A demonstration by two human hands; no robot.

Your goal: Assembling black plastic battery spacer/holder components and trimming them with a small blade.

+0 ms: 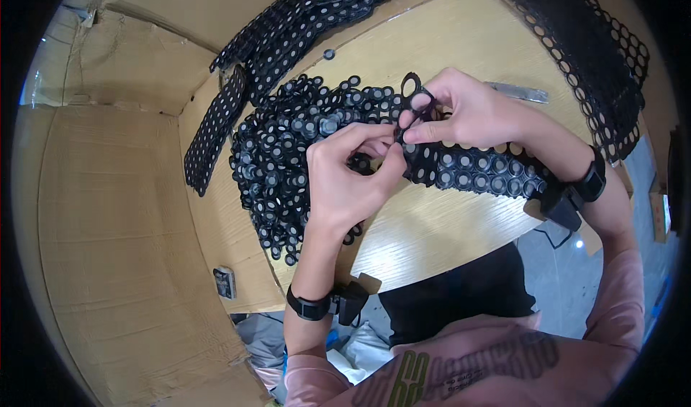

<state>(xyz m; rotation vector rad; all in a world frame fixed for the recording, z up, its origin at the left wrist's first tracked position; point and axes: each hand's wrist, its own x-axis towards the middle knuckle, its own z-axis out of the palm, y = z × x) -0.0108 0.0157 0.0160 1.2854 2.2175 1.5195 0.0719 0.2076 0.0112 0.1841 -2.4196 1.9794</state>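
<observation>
Both hands meet over the table at a black perforated strip with round holes, many filled by grey-centred discs. My right hand is closed, pinching the strip's end with thumb and fingers; an empty ring-shaped hole sticks up beside the fingertips. My left hand is curled, its thumb and forefinger pressed together at the strip's near-left edge. Whether a loose disc is also between those fingertips is hidden. Towards the right forearm, the filled strip lies flat on the table. Left of my hands spreads a large heap of small black round discs.
Black strips dotted with light discs lie at the far left. Empty black perforated strips are piled at the far right. A flat metal piece lies beyond my right wrist. Cardboard walls border the table's left. One disc lies apart.
</observation>
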